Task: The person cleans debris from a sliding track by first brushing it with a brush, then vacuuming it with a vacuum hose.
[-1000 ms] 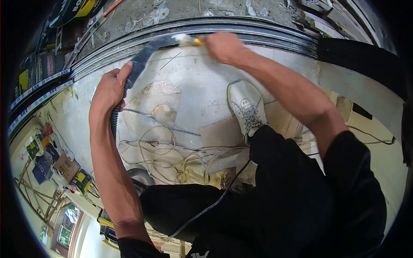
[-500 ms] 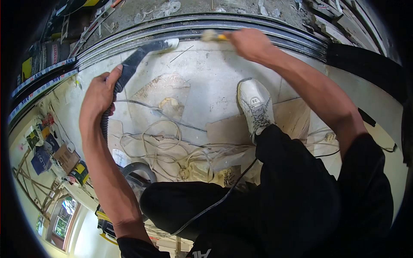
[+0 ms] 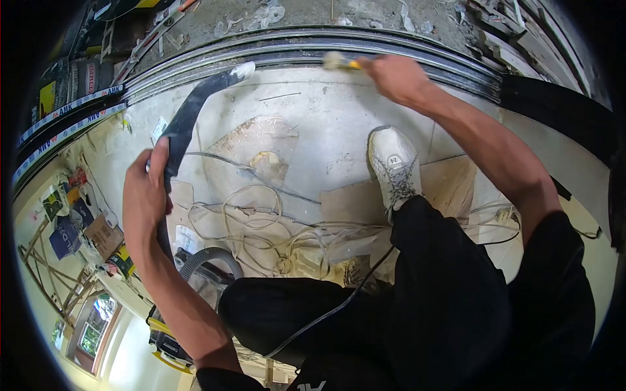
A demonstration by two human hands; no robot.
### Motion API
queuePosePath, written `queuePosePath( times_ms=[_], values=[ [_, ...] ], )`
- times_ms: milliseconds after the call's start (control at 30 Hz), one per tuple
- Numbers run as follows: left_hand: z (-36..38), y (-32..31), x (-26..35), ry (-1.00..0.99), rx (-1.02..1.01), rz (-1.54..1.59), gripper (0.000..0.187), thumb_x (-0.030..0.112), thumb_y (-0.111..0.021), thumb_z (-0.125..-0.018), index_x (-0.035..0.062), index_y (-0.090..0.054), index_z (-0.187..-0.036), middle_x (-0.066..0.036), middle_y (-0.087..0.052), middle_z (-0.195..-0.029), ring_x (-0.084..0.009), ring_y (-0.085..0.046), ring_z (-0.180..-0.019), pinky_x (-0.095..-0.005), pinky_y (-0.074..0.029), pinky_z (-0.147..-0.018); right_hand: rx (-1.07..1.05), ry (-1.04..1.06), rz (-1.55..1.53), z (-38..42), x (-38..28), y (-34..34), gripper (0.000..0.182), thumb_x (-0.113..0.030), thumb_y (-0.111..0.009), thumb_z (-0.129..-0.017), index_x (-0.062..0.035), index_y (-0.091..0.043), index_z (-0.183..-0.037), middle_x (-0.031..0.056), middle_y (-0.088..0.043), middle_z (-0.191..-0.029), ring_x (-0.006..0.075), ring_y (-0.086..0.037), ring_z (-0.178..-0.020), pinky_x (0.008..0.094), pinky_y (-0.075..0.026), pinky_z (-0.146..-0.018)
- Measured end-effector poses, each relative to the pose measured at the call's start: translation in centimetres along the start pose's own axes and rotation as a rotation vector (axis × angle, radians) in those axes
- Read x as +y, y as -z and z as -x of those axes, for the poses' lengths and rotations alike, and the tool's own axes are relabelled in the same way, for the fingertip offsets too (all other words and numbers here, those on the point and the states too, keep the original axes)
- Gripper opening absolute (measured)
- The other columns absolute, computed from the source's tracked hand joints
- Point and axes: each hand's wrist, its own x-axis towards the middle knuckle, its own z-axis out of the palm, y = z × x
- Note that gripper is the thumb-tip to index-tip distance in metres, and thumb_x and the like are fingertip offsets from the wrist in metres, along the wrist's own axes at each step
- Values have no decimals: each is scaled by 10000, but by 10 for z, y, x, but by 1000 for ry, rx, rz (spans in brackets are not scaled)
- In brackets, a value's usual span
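Note:
My left hand (image 3: 151, 179) is wrapped round the dark tube of a vacuum hose (image 3: 189, 116). The hose's pale nozzle tip (image 3: 244, 70) rests by the near edge of the metal floor tracks (image 3: 287, 53). In my right hand (image 3: 395, 77) is a small brush (image 3: 336, 61) with a yellow handle; its blurred pale bristles lie over the tracks, right of the nozzle. A thin dark strip (image 3: 280, 97) lies on the pale floor below the nozzle.
Tangled cables (image 3: 261, 215) and cardboard pieces (image 3: 257, 146) cover the floor near my shoe (image 3: 394, 159). A grey ribbed hose (image 3: 212, 255) curves beside my knee. Beyond the tracks are rubble and wood scraps (image 3: 515, 52). Boxes (image 3: 101, 236) stand at the left.
The hose and its nozzle have shifted left relative to the floor, with my left hand lower on the tube. The brush has stayed over the tracks, slightly further right in view.

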Motion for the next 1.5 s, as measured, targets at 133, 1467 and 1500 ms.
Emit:
queuePosePath(
  times_ms=[133, 1467, 1500],
  values=[
    [32, -4, -8, 104, 31, -50, 667, 567, -578, -963, -75, -655, -1129, -77, -527, -612, -175, -511, -515, -350, -424, -540, 184, 138, -127, -79, -77, 0, 284, -157, -508, -936, -14, -686, -1105, 187, -717, -942, 377, -703, -926, 493, -569, -792],
    [93, -17, -85, 173, 166, -85, 635, 565, -553, -967, -26, -663, -1170, -278, -700, -866, -455, -677, -918, -470, -517, -813, 118, 285, -68, -201, -215, 40, 236, -138, -527, -908, -40, -725, -993, 209, -723, -1048, 373, -700, -1003, 470, -564, -850],
    [91, -18, -88, 166, 168, -78, 635, 565, -553, -967, -26, -663, -1170, -278, -700, -866, -455, -677, -918, -470, -517, -813, 79, 295, -1, -188, -195, 46, 226, -141, -543, -903, -44, -725, -993, 205, -726, -1034, 369, -704, -984, 471, -567, -837]
  ],
)
